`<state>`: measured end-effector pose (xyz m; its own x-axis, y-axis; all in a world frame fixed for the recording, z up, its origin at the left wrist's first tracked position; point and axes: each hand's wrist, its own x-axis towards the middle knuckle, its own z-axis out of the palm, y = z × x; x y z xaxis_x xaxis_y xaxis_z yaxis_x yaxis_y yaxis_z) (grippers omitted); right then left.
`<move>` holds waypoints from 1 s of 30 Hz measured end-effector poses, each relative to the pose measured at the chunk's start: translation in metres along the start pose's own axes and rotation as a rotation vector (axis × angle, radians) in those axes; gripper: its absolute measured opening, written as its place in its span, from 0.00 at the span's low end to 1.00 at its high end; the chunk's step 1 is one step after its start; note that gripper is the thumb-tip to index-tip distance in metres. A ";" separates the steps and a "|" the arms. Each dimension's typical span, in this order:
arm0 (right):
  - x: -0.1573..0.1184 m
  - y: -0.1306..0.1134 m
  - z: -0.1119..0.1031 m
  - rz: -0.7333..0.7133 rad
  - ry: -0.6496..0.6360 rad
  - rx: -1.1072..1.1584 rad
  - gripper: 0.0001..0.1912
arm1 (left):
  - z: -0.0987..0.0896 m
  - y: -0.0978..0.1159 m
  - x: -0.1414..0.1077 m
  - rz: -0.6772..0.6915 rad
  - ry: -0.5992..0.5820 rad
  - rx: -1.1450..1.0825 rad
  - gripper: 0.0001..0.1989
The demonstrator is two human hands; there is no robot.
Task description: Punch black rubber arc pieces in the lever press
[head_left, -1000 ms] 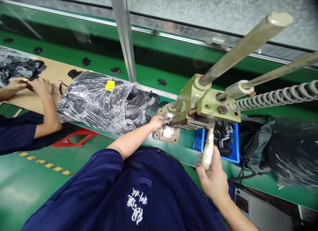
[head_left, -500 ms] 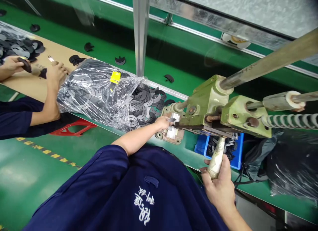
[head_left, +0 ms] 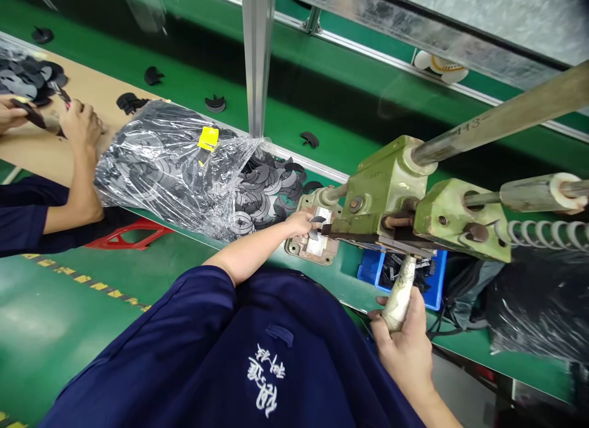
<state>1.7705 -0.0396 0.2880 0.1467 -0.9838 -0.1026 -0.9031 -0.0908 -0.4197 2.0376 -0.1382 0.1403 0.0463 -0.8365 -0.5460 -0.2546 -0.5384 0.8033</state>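
Note:
My left hand [head_left: 299,222] reaches in at the base of an olive-green hand press [head_left: 381,194], its fingers pinching a small dark piece [head_left: 317,219] against the metal die plate [head_left: 313,244]. My right hand [head_left: 405,339] is wrapped around the press's pale, worn lever handle [head_left: 399,293], below the press head. Behind my left hand lies a heap of loose black and grey crescent-shaped pieces [head_left: 267,194]. The press head hides part of the die.
A clear plastic bag of dark pieces [head_left: 170,170] lies beside the heap. A blue crate of black parts [head_left: 437,274] sits under the press. At left, a co-worker's hands [head_left: 83,124] work over a cardboard sheet [head_left: 55,90]. A black bag [head_left: 538,299] lies at right.
My view has swung, shifting the press rightward in the picture. My left hand has moved closer to the die, and the co-worker's hands have shifted among the pieces.

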 end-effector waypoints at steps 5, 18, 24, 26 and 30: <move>0.000 0.004 0.003 -0.014 -0.002 0.027 0.44 | -0.002 -0.001 -0.002 -0.008 -0.001 0.006 0.20; 0.000 0.005 0.003 -0.027 0.000 0.004 0.45 | -0.003 0.005 0.001 -0.052 -0.052 0.133 0.19; 0.001 0.006 0.006 -0.028 0.009 -0.002 0.44 | 0.004 0.013 -0.005 -0.070 0.048 0.214 0.17; 0.000 0.006 0.006 -0.023 0.010 -0.004 0.43 | 0.008 0.013 -0.004 -0.037 0.123 0.254 0.16; 0.000 0.003 0.005 -0.014 0.012 0.003 0.43 | 0.012 0.016 0.001 -0.032 0.157 0.336 0.18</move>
<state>1.7701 -0.0393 0.2824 0.1541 -0.9843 -0.0862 -0.9000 -0.1038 -0.4234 2.0220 -0.1462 0.1501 0.2006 -0.8394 -0.5051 -0.5522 -0.5227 0.6495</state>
